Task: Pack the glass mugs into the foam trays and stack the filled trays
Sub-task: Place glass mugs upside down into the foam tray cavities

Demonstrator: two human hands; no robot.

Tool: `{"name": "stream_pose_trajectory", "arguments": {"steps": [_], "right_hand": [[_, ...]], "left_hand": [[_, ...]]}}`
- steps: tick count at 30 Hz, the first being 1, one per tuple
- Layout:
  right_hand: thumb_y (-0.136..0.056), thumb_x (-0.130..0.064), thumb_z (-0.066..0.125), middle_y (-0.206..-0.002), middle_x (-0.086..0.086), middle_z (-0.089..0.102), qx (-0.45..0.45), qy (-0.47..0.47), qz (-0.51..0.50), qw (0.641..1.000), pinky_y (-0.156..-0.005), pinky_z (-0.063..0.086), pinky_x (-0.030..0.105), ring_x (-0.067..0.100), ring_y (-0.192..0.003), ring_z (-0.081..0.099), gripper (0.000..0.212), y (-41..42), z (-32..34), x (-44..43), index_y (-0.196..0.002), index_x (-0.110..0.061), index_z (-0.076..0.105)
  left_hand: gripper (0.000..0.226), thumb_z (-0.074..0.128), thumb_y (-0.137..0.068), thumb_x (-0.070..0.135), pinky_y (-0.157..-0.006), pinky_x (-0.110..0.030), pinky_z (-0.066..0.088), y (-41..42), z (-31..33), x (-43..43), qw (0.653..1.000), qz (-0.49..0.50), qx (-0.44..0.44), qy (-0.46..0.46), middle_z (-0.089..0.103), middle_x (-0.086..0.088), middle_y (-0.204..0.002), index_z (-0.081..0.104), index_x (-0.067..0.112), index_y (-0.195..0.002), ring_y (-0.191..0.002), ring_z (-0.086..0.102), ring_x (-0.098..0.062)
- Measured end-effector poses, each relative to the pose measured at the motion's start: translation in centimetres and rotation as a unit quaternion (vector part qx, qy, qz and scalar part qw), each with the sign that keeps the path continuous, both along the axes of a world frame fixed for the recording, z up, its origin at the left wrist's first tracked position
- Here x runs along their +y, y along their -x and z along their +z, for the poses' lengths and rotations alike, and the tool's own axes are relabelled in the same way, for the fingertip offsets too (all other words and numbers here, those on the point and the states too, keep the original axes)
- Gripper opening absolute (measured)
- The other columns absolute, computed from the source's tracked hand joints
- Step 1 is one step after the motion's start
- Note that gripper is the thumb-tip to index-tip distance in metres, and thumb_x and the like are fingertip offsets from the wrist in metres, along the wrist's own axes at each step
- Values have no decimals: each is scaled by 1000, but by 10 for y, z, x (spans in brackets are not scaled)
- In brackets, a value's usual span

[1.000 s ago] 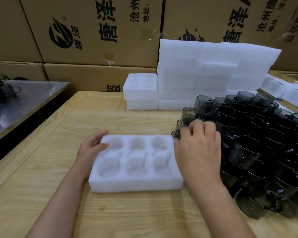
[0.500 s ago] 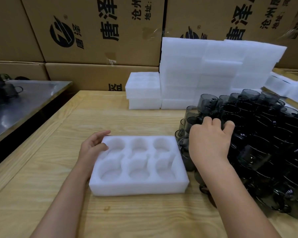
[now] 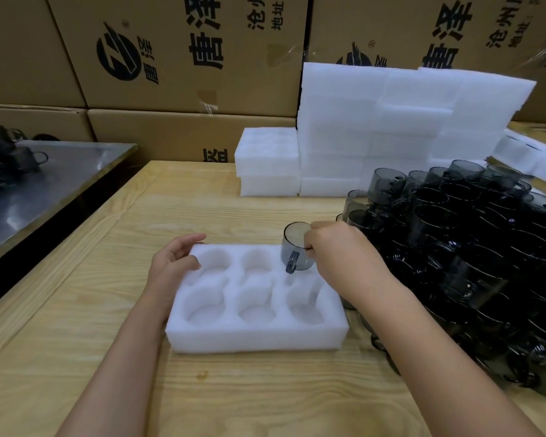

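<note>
Right grip (image 3: 334, 250) was in mug pile (image 3: 470, 247) half second ago; now pinches one mug (image 3: 293, 247) by rim over far-right pocket of foam tray (image 3: 256, 339). Left grip (image 3: 174, 266) spread, still steadying tray edge. I judge first of six pockets about to fill.

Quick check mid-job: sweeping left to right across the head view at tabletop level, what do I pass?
steel table → left hand → foam tray → mug, held over the tray's far right pocket → right hand → pile of mugs
</note>
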State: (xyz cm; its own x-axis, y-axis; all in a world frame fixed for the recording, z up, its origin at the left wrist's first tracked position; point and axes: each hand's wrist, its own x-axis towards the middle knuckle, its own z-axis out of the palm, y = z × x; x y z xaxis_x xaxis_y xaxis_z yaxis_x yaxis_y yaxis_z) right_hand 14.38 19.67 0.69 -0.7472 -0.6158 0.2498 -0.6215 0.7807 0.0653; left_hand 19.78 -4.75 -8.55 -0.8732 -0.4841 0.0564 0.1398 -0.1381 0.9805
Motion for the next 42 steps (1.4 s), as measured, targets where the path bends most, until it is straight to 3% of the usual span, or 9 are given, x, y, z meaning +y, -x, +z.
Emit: {"name": "stream_pose_trajectory", "arguments": {"steps": [6, 9, 12, 15, 20, 23, 26, 30, 42], "right_hand": [[-85, 6, 48, -89, 4, 51, -15, -41, 1, 999, -60, 33, 28, 23, -74, 44, 18, 0, 2, 4, -87, -7, 59], [-81, 10, 42, -73, 3, 33, -33, -77, -7, 997, -49, 24, 25, 22, -72, 36, 22, -6, 9, 1, -67, -8, 39], [-79, 9, 42, -68, 0, 22, -36, -89, 5, 995, -51, 23, 27, 20, -74, 33, 24, -13, 13, -4, -71, -8, 28], [-79, 11, 44, -68, 1, 21, -31, -98, 16, 995, -55, 25, 28, 20, -78, 33, 21, -14, 9, -12, -82, -10, 45], [-80, 8, 42, -71, 0, 31, -84, -91, -16, 992, -50, 23, 27, 24, -81, 36, 30, -6, -1, -12, -63, -13, 27], [-87, -10, 45, -99, 3, 53, -111, -2, -8, 994, -61, 31, 28, 23, -96, 43, 14, -2, -7, -7, -98, -17, 51], [-98, -33, 37, -147, 7, 35, -148, 48, 14, 988, -101, 35, 37, 25, -136, 28, 53, -2, -21, -9, -147, -20, 21], [-101, -46, 17, -160, 5, -1, -181, 0, 8, 984, -117, -2, 36, 19, -146, -6, 58, -6, -52, -22, -152, -22, 5], [-100, -47, 20, -159, 8, 7, -125, 48, 9, 991, -116, -5, 32, 18, -146, -2, 61, -22, -48, -20, -151, -16, 9]], "left_hand": [[51, 53, -54, 3, -55, -21, 53, -1, -1, -2, 1000, 5, -6, 4, 67, -2, -88, 70, 15, -101, -69, 67, -9], [51, 53, -54, 3, -54, -20, 53, -1, 0, -1, 1000, 12, -6, 7, 67, -2, -89, 69, 14, -101, -68, 67, -8], [52, 53, -53, 3, -54, -18, 52, -1, 3, 2, 1000, 19, -5, 10, 66, -3, -87, 68, 12, -101, -67, 66, -10], [55, 52, -51, 4, -55, -17, 53, -1, 5, 2, 1000, 22, -8, 14, 63, -5, -87, 67, 9, -104, -72, 62, -16], [57, 51, -51, 4, -55, -17, 52, -1, 7, 1, 1000, 24, -9, 8, 62, -6, -88, 65, 6, -106, -74, 59, -18], [57, 51, -51, 4, -56, -18, 52, -1, 6, 1, 1000, 21, -14, 9, 62, -6, -89, 66, 6, -106, -75, 60, -18], [52, 51, -51, 4, -57, -20, 53, -1, 4, 0, 1000, 18, -17, 3, 63, -5, -89, 68, 11, -100, -74, 61, -17], [51, 52, -51, 4, -67, -30, 50, 0, 2, -1, 1000, 16, -21, 0, 62, -8, -94, 69, 15, -97, -80, 60, -21], [50, 51, -51, 4, -56, -21, 52, 0, 2, -1, 1000, 11, -24, -5, 63, -6, -88, 69, 16, -96, -73, 61, -18]]}}
